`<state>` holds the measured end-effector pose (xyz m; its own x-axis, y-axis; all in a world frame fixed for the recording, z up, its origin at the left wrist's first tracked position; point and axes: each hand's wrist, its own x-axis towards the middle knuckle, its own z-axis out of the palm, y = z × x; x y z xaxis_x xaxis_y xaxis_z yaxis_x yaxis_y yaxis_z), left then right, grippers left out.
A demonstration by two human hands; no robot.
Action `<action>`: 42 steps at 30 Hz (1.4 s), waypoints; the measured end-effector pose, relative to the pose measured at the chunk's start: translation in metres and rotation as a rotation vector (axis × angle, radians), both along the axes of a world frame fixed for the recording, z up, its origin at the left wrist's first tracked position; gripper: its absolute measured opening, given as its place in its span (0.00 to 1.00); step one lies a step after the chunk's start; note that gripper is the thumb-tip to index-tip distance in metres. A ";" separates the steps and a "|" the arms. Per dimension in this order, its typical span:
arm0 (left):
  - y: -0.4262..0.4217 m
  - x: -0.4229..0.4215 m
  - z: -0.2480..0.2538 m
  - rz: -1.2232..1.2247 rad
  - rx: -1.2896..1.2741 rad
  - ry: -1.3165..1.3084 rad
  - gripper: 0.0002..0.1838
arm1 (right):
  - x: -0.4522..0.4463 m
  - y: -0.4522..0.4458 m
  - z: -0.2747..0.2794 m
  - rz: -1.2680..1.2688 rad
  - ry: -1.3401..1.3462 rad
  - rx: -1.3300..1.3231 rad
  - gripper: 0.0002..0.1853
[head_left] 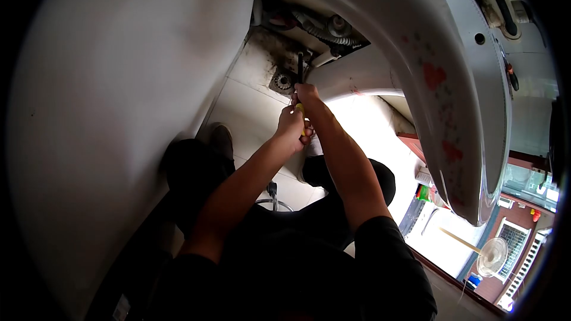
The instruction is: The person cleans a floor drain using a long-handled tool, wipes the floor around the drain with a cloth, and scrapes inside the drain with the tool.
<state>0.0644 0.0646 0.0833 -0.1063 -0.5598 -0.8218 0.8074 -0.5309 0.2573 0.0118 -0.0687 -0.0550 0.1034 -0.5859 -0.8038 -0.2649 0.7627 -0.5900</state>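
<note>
Both of my hands are closed on one long tool (300,108) with a yellow handle and a dark shaft; its exact kind is hard to make out. My left hand (290,125) wraps round the yellow handle. Further forward, my right hand (306,93) grips the tool near its dark part (300,66), which points away from me towards the wall corner. Just left of that dark end lies a round floor drain (282,81) in the stained floor. My fingers hide part of the tool.
A white basin (380,35) with red flower prints curves over the right side, above its pedestal (357,71). A corrugated hose (318,31) and pipes fill the back corner. A white panel (119,83) stands at left. A black-ended cable or hose (272,190) lies between my legs.
</note>
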 end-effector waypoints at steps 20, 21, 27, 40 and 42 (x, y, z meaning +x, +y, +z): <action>-0.008 0.005 -0.015 0.032 0.091 -0.047 0.08 | 0.008 0.004 0.005 -0.109 -0.108 0.018 0.09; -0.005 0.006 -0.009 0.029 0.049 -0.030 0.07 | 0.009 0.004 0.006 -0.096 -0.110 0.048 0.10; -0.007 0.006 -0.010 0.026 0.055 -0.031 0.09 | 0.012 0.004 0.009 -0.128 -0.064 0.033 0.11; -0.008 0.008 -0.015 0.010 0.082 -0.051 0.08 | 0.007 0.001 -0.003 -0.139 -0.177 0.067 0.10; -0.006 0.008 -0.016 0.009 0.060 -0.035 0.08 | 0.009 0.000 0.001 -0.021 -0.042 0.026 0.11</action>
<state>0.0721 0.0591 0.0675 -0.0726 -0.5105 -0.8568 0.8032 -0.5392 0.2532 0.0206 -0.0687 -0.0542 0.1253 -0.5677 -0.8137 -0.2239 0.7828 -0.5806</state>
